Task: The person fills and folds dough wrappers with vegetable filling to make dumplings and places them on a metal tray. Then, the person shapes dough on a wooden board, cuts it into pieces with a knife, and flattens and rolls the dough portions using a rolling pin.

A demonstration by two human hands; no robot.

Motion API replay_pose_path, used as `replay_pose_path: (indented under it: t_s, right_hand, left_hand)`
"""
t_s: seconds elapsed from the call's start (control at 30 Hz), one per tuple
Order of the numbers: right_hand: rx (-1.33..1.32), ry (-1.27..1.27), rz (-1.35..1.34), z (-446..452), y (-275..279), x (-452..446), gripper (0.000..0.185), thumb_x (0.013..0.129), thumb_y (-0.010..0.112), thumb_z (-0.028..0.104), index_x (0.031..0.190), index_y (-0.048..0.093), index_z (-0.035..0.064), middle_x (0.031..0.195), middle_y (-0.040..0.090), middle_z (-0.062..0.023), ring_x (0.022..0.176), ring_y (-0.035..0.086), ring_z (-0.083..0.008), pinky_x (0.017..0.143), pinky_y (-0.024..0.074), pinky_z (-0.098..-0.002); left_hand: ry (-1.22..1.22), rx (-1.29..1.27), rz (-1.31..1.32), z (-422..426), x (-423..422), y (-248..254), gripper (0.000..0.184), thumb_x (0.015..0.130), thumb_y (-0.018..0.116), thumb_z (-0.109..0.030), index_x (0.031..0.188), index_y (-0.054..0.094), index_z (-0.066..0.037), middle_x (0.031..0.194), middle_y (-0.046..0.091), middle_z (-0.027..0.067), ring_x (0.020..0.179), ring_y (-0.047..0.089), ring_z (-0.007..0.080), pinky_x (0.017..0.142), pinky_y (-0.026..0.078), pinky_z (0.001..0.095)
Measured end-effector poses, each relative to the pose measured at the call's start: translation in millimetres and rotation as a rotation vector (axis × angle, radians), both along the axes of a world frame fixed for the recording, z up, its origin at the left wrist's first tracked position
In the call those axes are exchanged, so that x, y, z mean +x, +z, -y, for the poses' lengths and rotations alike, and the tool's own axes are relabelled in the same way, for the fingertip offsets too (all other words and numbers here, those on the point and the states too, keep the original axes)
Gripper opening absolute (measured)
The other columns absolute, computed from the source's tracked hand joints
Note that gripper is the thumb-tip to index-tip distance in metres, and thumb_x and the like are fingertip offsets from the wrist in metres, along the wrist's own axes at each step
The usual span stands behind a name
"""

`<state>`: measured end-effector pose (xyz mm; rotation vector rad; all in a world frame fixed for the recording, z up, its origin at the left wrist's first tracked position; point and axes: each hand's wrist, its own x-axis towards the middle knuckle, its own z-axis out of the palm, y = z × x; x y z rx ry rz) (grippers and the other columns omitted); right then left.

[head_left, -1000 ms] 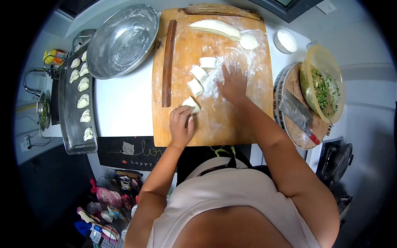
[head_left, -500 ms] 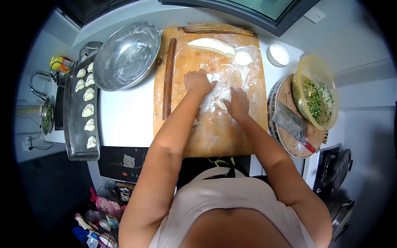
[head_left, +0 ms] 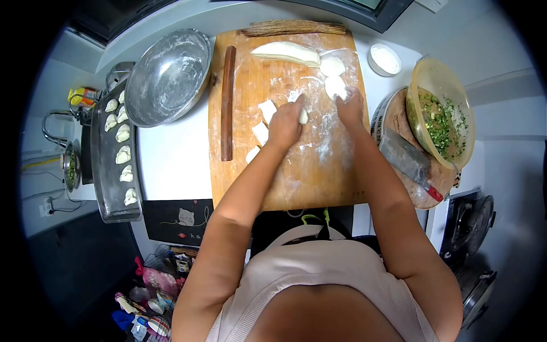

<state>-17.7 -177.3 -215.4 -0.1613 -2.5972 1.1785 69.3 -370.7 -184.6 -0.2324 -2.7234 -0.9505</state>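
My right hand (head_left: 351, 109) pinches the lower right edge of a flat dough round (head_left: 335, 87), just below another dough round (head_left: 332, 66) at the top right of the floured wooden board (head_left: 319, 191). Near the board's middle, my left hand (head_left: 286, 125) is closed on a small dough piece (head_left: 303, 116) that shows beside its fingers. Several cut dough pieces (head_left: 260, 133) lie left of that hand, partly covered by it and the forearm. Toward the back rests a long dough roll (head_left: 288, 52). A brown rolling pin (head_left: 228, 102) lies along the board's left side.
A metal bowl (head_left: 168, 77) and a tray (head_left: 137, 208) of dumplings stand left. To the right are a small white bowl (head_left: 385, 60), a cleaver (head_left: 404, 155) on a round board, and a yellowish bowl (head_left: 470, 131) of green filling. A straw bundle (head_left: 293, 27) lies behind.
My right hand has moved up and right with the flat round, bringing it beside the other round. My left hand has shifted right and slightly down, uncovering cut pieces. The view has shifted slightly.
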Motion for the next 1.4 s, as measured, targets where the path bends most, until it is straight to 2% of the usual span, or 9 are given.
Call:
replay_pose_path:
  t_s: [0.23, 0.47, 0.63, 0.77, 0.93, 1.03, 1.13, 1.23, 1.4]
  right_hand:
    - [0.049, 0.33, 0.088, 6.8, 6.6, 24.0, 0.027, 0.08, 0.068, 0.016, 0.104, 0.064, 0.005, 0.11, 0.06, -0.0159, 0.104, 0.057, -0.031, 0.092, 0.0454, -0.0385]
    - [-0.41, 0.596, 0.489, 2.7, -6.4, 55.9, 0.03, 0.09, 0.062, 0.019, 0.116, 0.059, 0.0033, 0.116, 0.061, -0.0097, 0.103, 0.06, -0.0198, 0.083, 0.05, -0.0309]
    - [-1.023, 0.521, 0.977, 37.9, 51.3, 95.3, 0.043, 0.093, 0.061, 0.023, 0.13, 0.05, 0.0039, 0.119, 0.058, -0.0042, 0.107, 0.058, -0.0175, 0.086, 0.0487, -0.0304]
    - [0.161, 0.694, 0.026, 55.4, 28.8, 90.5, 0.044, 0.081, 0.067, 0.012, 0.124, 0.056, 0.0124, 0.114, 0.057, -0.0133, 0.106, 0.055, -0.0301, 0.091, 0.0452, -0.0392]
    - [0.502, 0.771, -0.194, 65.0, 18.7, 107.9, 0.052, 0.071, 0.076, 0.02, 0.118, 0.055, 0.0119, 0.102, 0.05, -0.0145, 0.094, 0.051, -0.0331, 0.081, 0.0434, -0.0454]
    - [0.595, 0.704, 0.011, 73.3, 28.0, 113.1, 0.069, 0.071, 0.076, 0.031, 0.129, 0.049, 0.007, 0.119, 0.05, -0.0195, 0.111, 0.049, -0.0372, 0.094, 0.0406, -0.0489]
    - [0.61, 0.672, -0.203, 95.1, 25.0, 103.6, 0.085, 0.071, 0.075, 0.041, 0.135, 0.04, -0.0024, 0.13, 0.045, -0.0251, 0.12, 0.044, -0.0409, 0.1, 0.0356, -0.0514]
    - [0.695, 0.715, 0.02, 100.9, 7.3, 103.2, 0.091, 0.073, 0.072, 0.045, 0.138, 0.035, -0.0067, 0.14, 0.038, -0.0276, 0.128, 0.039, -0.0427, 0.105, 0.0327, -0.0499]
    - [0.704, 0.781, -0.037, 92.1, 11.5, 108.3, 0.099, 0.073, 0.069, 0.052, 0.142, 0.029, -0.0065, 0.145, 0.033, -0.0276, 0.133, 0.034, -0.0415, 0.107, 0.0284, -0.0528]
  left_hand:
    - [0.103, -0.316, 0.086, -0.4, 3.7, -7.7, 0.033, 0.075, 0.058, -0.002, 0.108, 0.057, 0.004, 0.099, 0.06, 0.0163, 0.098, 0.057, 0.0331, 0.086, 0.047, 0.0433]
    - [-0.051, 0.31, 0.204, -7.1, 51.7, -10.8, 0.055, 0.066, 0.075, -0.011, 0.115, 0.05, -0.003, 0.109, 0.054, 0.0194, 0.108, 0.051, 0.0377, 0.094, 0.043, 0.0412]
    - [0.038, 0.333, 0.035, -11.7, 66.8, 5.0, 0.077, 0.066, 0.08, -0.016, 0.131, 0.04, -0.003, 0.122, 0.049, 0.0207, 0.113, 0.047, 0.0385, 0.097, 0.04, 0.0438]
    - [0.109, 0.221, -0.085, 12.3, 93.4, 10.7, 0.075, 0.07, 0.075, -0.013, 0.135, 0.04, -0.002, 0.122, 0.05, 0.0206, 0.114, 0.045, 0.0397, 0.099, 0.037, 0.047]
    - [0.15, 0.18, -0.103, 44.4, 134.3, 11.1, 0.06, 0.073, 0.069, -0.007, 0.129, 0.047, -0.002, 0.117, 0.052, 0.0211, 0.108, 0.048, 0.0401, 0.096, 0.039, 0.046]
    - [0.194, 0.185, -0.095, 54.9, 148.7, 4.0, 0.055, 0.074, 0.066, -0.006, 0.126, 0.049, -0.002, 0.117, 0.052, 0.0209, 0.107, 0.049, 0.04, 0.095, 0.04, 0.0465]
    - [0.202, 0.168, -0.174, 58.5, 149.9, -0.8, 0.052, 0.074, 0.064, -0.005, 0.124, 0.05, -0.002, 0.117, 0.052, 0.0202, 0.109, 0.049, 0.0393, 0.095, 0.039, 0.0466]
    - [0.198, 0.172, -0.17, 57.0, 147.3, -3.8, 0.051, 0.074, 0.064, -0.005, 0.123, 0.052, -0.003, 0.117, 0.052, 0.0197, 0.11, 0.049, 0.039, 0.096, 0.039, 0.0468]
    - [0.225, 0.175, -0.139, 60.2, 136.5, 4.0, 0.049, 0.076, 0.064, -0.005, 0.122, 0.052, -0.002, 0.119, 0.051, 0.0198, 0.111, 0.049, 0.0392, 0.097, 0.039, 0.0473]
